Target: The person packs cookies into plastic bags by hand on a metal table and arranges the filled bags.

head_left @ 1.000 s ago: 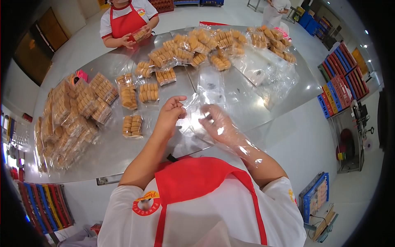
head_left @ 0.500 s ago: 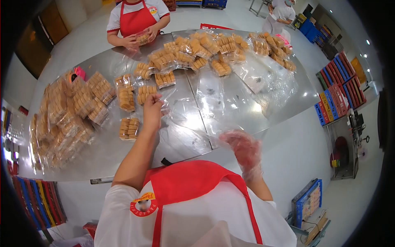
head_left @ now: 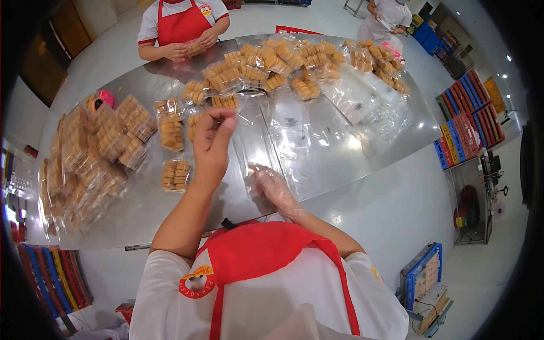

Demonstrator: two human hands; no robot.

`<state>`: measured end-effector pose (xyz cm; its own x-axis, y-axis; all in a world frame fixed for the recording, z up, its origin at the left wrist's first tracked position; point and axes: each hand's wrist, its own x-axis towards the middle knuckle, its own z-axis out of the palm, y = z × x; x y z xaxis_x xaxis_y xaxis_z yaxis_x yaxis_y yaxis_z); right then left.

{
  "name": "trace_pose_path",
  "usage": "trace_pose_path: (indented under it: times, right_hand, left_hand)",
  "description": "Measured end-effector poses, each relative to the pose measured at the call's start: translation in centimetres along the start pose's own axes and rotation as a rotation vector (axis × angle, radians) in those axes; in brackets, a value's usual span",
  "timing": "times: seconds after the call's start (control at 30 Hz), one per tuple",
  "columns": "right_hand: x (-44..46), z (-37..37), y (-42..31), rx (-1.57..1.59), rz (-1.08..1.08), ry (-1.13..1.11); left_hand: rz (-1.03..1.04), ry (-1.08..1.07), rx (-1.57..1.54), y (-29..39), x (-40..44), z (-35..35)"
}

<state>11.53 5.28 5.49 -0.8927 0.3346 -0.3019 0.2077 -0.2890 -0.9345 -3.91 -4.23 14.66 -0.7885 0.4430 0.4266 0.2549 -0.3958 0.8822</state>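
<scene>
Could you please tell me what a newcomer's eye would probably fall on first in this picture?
Most likely the big heap of bagged biscuits at the left end of the steel table, echoed by a second pile along the far edge. Next might come the wearer's red apron at bottom centre and, beyond it, the bare left hand and plastic-covered right hand.

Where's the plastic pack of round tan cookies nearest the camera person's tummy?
In the head view, that pack lies on the metal table, left of centre, beside the left forearm.
</scene>
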Motion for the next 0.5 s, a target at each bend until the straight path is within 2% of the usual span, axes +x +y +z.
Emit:
trace_pose_path:
  times: [0.03,0.07,0.17,0.27,0.33,0.4,0.47,0.5]
  right_hand:
    - [-0.4,0.4,0.5,0.028,-0.111,-0.038]
    - [-0.2,0.2,1.3,-0.091,-0.115,-0.053]
    - [0.0,-1.1,1.9,-0.38,-0.138,-0.107]
    - [-2.5,-2.2,0.7,-0.66,-0.122,-0.07]
    - [-4.5,-3.6,2.6,-0.456,-0.119,0.13]
    - [-5.1,-5.5,4.7,-0.265,-0.22,0.394]
    - [-5.3,-6.9,4.1,-0.076,-0.182,0.61]
    - [-5.1,-7.4,3.8,-0.023,-0.194,0.635]
  left_hand:
    - [-0.032,-0.038,0.014,0.3,-0.4,-0.2]
    - [-0.063,-0.075,0.029,0.6,-1.0,-0.5]
    - [-0.36,-0.068,0.146,-3.8,-4.8,-2.8]
    - [-0.276,0.079,0.219,-8.5,-9.5,-4.6]
    - [-0.229,0.168,0.318,-10.1,-11.2,-6.3]
    - [-0.243,0.182,0.33,-11.0,-11.9,-7.3]
    - [-0.243,0.132,0.361,-11.1,-12.2,-7.8]
    - [-0.237,0.078,0.383,-11.0,-12.4,-7.6]
